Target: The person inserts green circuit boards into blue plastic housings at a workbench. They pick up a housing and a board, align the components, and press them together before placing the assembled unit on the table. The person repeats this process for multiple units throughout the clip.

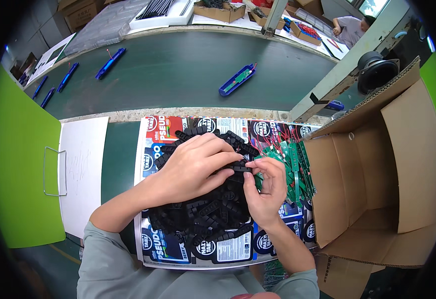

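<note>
My left hand [190, 167] and my right hand [268, 192] meet over a heap of small black plastic parts [213, 212]. Between their fingertips is one black plastic part [240, 166], pinched from both sides; its finer detail is partly covered by the fingers. Just beyond my right hand lies a pile of narrow green circuit boards [293, 167] with thin red wires. Heap and boards rest on a colourful printed sheet [165, 246].
A large open cardboard box [360, 174] stands at the right. Across the far side runs a green conveyor belt [178, 70] carrying several blue housings, one holding a circuit board [238, 79]. A green panel [26, 164] rises at the left. Another person [350, 30] sits far right.
</note>
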{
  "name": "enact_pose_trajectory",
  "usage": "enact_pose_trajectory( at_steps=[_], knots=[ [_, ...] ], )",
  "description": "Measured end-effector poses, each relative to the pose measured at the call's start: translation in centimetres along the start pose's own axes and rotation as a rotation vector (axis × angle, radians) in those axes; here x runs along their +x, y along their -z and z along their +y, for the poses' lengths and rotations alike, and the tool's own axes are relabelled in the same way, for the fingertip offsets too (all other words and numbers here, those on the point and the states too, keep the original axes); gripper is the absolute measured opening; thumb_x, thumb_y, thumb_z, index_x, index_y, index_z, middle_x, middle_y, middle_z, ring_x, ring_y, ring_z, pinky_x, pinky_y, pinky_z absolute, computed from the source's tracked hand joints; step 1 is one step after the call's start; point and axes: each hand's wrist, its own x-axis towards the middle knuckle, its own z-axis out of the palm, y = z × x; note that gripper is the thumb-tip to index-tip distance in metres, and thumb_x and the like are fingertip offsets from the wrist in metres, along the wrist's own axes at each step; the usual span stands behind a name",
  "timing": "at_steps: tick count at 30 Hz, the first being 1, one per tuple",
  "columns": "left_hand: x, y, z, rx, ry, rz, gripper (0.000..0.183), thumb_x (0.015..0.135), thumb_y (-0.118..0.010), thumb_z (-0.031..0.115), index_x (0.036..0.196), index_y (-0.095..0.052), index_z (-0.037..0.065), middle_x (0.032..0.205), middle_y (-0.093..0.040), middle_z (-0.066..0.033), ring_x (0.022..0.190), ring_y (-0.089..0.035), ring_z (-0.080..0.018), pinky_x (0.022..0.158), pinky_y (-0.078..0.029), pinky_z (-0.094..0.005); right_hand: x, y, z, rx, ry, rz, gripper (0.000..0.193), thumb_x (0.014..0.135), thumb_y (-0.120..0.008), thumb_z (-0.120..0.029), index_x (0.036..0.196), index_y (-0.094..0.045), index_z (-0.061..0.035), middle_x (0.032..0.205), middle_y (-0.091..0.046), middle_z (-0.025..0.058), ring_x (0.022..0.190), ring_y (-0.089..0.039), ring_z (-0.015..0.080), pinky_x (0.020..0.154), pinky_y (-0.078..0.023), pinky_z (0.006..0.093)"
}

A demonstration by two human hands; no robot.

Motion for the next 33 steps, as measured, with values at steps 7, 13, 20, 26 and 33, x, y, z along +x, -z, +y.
enact_pose_trajectory(
  at_steps=[7, 13, 20, 26, 33],
  knots=[
    [-0.7, -0.3, -0.1, -0.029, 0.022, -0.074, 0.03, 0.077, -0.082, 0.007, 0.107, -0.074, 0.005, 0.095, -0.066, -0.0084, 0.085, -0.065, -0.0282, 0.074, -0.053, -0.0389, 0.0, -0.1, -0.5, 0.001, 0.064, 0.011, 0.041, 0.08, -0.077, 0.01, 0.117, -0.065, -0.0014, 0.114, -0.063, 0.013, 0.088, -0.064, 0.019, 0.074, -0.054, 0.0301],
    [-0.6, -0.1, 0.1, -0.072, 0.004, -0.017, 0.03, 0.075, -0.082, 0.002, 0.104, -0.072, 0.005, 0.095, -0.066, -0.009, 0.086, -0.066, -0.0285, 0.073, -0.053, -0.0394, 0.2, 0.3, -1.1, -0.082, 0.011, -0.045, 0.035, 0.08, -0.08, 0.006, 0.113, -0.068, -0.0001, 0.108, -0.067, 0.0141, 0.087, -0.066, 0.0226, 0.074, -0.055, 0.0318],
    [-0.8, 0.1, 0.2, -0.08, -0.012, -0.096, 0.029, 0.077, -0.083, 0.01, 0.103, -0.071, 0.005, 0.096, -0.066, -0.0092, 0.087, -0.067, -0.0295, 0.076, -0.054, -0.0401, 0.0, 0.4, -1.2, -0.072, 0.051, -0.023, 0.027, 0.082, -0.077, 0.006, 0.108, -0.069, 0.0013, 0.102, -0.069, 0.0157, 0.085, -0.068, 0.025, 0.075, -0.056, 0.0326],
    [-0.6, 0.3, 0.4, -0.145, 0.067, 0.024, 0.034, 0.082, -0.07, -0.008, 0.114, -0.071, 0.002, 0.106, -0.066, -0.0129, 0.09, -0.07, -0.0289, 0.075, -0.058, -0.0364, -0.1, 0.8, -0.7, -0.103, 0.02, 0.024, 0.022, 0.087, -0.072, 0.005, 0.108, -0.068, 0.0025, 0.104, -0.069, 0.0171, 0.089, -0.069, 0.0265, 0.076, -0.056, 0.0336],
    [-0.3, 0.5, 0.3, -0.101, 0.046, 0.035, 0.048, 0.073, -0.066, -0.01, 0.118, -0.069, 0.004, 0.109, -0.065, -0.0132, 0.081, -0.071, -0.0311, 0.066, -0.059, -0.0404, 0.2, 1.0, -1.0, -0.145, 0.027, -0.001, 0.024, 0.085, -0.073, 0.005, 0.108, -0.069, 0.0002, 0.102, -0.069, 0.0162, 0.08, -0.068, 0.0239, 0.071, -0.055, 0.0328]
  ],
)
